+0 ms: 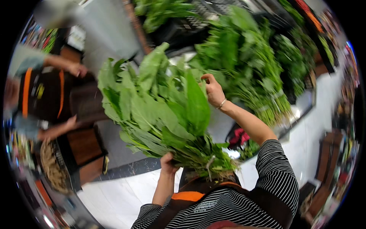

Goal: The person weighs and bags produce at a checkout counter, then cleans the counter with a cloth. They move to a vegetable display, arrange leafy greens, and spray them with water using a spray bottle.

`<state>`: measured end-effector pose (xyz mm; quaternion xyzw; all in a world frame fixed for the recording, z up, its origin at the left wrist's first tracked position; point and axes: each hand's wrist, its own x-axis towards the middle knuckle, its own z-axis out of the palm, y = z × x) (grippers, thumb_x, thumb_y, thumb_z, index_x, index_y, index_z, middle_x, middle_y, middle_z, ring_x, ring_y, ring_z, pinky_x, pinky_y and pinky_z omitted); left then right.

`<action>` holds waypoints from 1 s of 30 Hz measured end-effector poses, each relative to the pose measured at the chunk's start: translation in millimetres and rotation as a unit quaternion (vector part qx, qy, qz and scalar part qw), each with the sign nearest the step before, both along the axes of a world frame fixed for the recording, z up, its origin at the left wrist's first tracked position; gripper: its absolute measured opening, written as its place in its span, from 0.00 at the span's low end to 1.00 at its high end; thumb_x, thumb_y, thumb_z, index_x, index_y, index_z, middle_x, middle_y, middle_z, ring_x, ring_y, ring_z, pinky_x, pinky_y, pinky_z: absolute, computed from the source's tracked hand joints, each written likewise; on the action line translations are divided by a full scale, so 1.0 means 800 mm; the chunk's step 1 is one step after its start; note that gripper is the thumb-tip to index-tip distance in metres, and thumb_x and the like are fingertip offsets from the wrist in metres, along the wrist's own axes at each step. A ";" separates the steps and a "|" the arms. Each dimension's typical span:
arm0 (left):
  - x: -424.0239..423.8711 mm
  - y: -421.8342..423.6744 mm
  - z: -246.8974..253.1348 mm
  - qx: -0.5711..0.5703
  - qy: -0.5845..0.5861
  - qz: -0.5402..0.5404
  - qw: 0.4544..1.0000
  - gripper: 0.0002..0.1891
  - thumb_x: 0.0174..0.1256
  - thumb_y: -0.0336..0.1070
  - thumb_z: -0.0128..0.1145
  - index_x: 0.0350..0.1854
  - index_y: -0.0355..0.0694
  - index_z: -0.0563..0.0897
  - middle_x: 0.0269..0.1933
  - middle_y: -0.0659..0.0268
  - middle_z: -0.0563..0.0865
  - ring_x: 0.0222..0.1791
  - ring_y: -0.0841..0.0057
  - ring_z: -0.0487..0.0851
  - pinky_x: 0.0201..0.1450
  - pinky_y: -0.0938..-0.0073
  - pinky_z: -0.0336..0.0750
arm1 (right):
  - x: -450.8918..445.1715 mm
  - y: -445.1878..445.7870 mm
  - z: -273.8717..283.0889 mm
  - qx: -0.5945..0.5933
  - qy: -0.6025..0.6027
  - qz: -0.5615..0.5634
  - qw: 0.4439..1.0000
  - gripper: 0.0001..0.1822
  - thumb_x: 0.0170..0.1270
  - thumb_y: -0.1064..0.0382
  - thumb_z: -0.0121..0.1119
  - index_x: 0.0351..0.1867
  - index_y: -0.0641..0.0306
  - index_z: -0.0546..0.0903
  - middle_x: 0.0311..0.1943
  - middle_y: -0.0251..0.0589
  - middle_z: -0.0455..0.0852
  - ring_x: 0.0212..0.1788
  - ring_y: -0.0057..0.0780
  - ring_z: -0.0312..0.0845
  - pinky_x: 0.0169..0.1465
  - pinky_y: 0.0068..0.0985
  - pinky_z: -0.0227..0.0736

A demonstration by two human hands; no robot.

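A large bunch of broad-leaved greens [154, 108] is held in front of my body, its leaves to the upper left and its tied roots at the lower right. My left hand [169, 163] grips the bunch from below, near the lower stems. Raised at the upper right of the leaves, my right hand [213, 90] has bent fingers at a leaf edge; whether they pinch it cannot be told. A pale tie [211, 165] goes around the stems near the roots. Behind my right hand lie more tied bunches of leafy greens [251, 60] on a metal surface.
At the left stands a person in an apron [43, 93], hands apart from mine. Brown crates [84, 146] and a basket of brownish produce [54, 166] are below them. More greens [163, 11] lie by black crates at the top. A pink-and-black item [240, 137] rests near my right forearm.
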<state>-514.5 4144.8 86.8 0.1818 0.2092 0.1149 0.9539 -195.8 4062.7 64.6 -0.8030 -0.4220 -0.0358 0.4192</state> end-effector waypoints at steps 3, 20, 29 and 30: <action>0.031 0.013 0.004 0.035 0.010 -0.062 0.997 0.37 0.51 0.49 0.67 0.63 0.37 0.71 0.57 0.55 0.80 0.53 0.57 0.81 0.57 0.54 0.77 | -0.053 -0.129 0.049 -0.024 -0.001 -0.079 0.997 0.16 0.51 0.77 0.57 0.37 0.55 0.87 0.38 0.42 0.75 0.37 0.38 0.77 0.41 0.32 0.74; 0.214 0.004 -0.162 -0.039 0.089 -0.157 0.983 0.24 0.64 0.43 0.60 0.59 0.39 0.74 0.57 0.61 0.80 0.56 0.62 0.78 0.61 0.56 0.72 | -0.212 -0.348 0.127 0.082 0.356 -0.210 0.907 0.20 0.64 0.75 0.48 0.58 0.67 0.77 0.53 0.39 0.81 0.39 0.17 0.74 0.42 0.16 0.70; 0.190 -0.007 -0.156 0.154 0.192 -0.005 0.969 0.41 0.61 0.47 0.64 0.71 0.41 0.56 0.67 0.60 0.68 0.65 0.62 0.69 0.66 0.55 0.65 | -0.122 -0.177 0.045 0.054 0.302 -0.100 0.946 0.15 0.62 0.70 0.59 0.46 0.69 0.67 0.37 0.44 0.88 0.39 0.33 0.86 0.42 0.27 0.77; 0.182 -0.008 -0.157 0.196 0.212 0.030 0.957 0.46 0.60 0.47 0.66 0.74 0.41 0.51 0.70 0.59 0.65 0.67 0.62 0.67 0.67 0.55 0.63 | -0.114 -0.160 0.035 0.029 0.276 -0.092 0.956 0.16 0.62 0.69 0.60 0.46 0.69 0.67 0.36 0.46 0.88 0.39 0.37 0.85 0.42 0.29 0.77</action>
